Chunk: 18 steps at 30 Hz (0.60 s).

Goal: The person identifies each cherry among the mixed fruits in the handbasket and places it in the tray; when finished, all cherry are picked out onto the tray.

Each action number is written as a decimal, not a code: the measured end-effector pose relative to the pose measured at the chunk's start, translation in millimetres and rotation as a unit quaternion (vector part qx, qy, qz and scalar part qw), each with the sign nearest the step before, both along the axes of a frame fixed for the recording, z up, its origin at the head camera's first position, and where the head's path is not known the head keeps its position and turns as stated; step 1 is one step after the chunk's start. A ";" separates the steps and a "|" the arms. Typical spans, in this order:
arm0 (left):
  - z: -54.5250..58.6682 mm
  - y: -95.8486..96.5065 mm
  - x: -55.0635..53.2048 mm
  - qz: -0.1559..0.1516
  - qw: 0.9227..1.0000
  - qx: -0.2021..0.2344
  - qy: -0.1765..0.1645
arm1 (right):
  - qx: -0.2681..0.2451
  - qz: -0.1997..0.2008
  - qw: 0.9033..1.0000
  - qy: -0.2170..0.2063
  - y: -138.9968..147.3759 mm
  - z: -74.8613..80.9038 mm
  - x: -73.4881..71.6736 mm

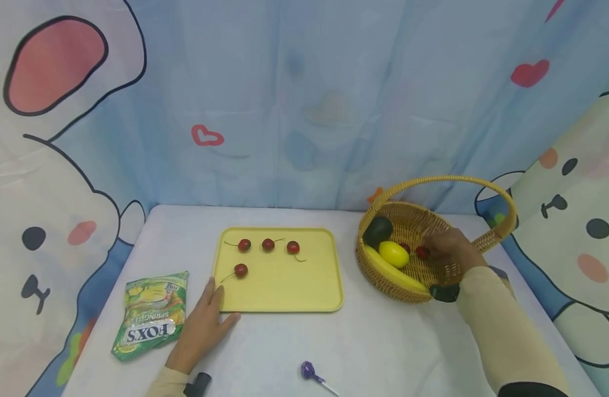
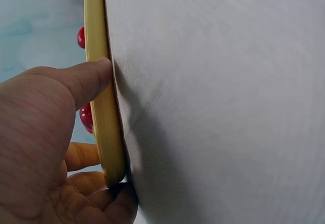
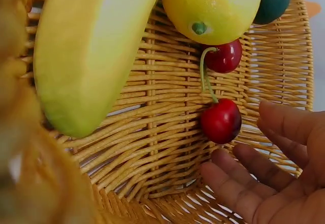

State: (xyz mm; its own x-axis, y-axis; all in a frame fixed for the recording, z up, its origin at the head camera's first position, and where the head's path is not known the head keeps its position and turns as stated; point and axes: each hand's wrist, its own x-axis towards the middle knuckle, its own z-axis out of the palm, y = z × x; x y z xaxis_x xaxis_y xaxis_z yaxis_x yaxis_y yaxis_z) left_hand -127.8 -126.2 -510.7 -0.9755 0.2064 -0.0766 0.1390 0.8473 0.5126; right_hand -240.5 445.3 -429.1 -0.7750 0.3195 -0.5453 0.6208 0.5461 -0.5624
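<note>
My left hand (image 1: 200,325) holds the near left corner of the yellow tray (image 1: 289,292), thumb on the front edge and fingers around the left side. In the left wrist view the thumb (image 2: 94,82) touches the tray rim (image 2: 104,122). Several red cherries (image 1: 268,245) with stems lie on the tray. My right hand (image 1: 448,248) reaches inside the wicker basket (image 1: 368,270). Its fingers (image 3: 228,183) are spread beside a red cherry (image 3: 221,121), apart from it. Another cherry (image 3: 226,56) lies by a lemon (image 3: 213,5). A banana (image 3: 91,56) and a dark green fruit (image 1: 377,231) share the basket.
A green candy bag (image 1: 152,314) lies left of the tray. A purple lollipop (image 1: 308,370) is near the front of the white table (image 1: 378,353). The basket's tall handle (image 1: 448,179) arches over it. A patterned curtain (image 1: 284,110) hangs behind.
</note>
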 end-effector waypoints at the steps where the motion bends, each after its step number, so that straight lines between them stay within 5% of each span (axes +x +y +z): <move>1: 0.2 -0.1 0.6 0.001 1.000 0.000 0.001 | 0.000 0.002 1.000 -0.001 0.2 0.5 -1.0; 5: -0.2 -0.3 0.8 0.002 1.000 0.001 0.002 | 0.029 0.050 0.998 0.001 -2.3 3.1 -0.8; 10: -2.2 0.3 0.9 0.000 1.000 0.005 -0.004 | 0.105 0.157 0.982 0.012 -3.1 0.0 2.9; 18: -5.2 -0.7 -0.2 0.000 1.000 0.005 0.014 | 0.128 0.170 0.977 0.022 -8.3 -4.1 -1.1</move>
State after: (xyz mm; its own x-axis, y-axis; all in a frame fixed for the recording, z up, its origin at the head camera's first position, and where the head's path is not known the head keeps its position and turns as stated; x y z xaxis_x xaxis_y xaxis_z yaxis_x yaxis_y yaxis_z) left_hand -128.1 -126.9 -515.9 -0.9772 0.2070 -0.0467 0.1536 0.8418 0.5174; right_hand -241.6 437.0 -433.2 -0.8808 0.1622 -0.4448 0.3581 0.8428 -0.4017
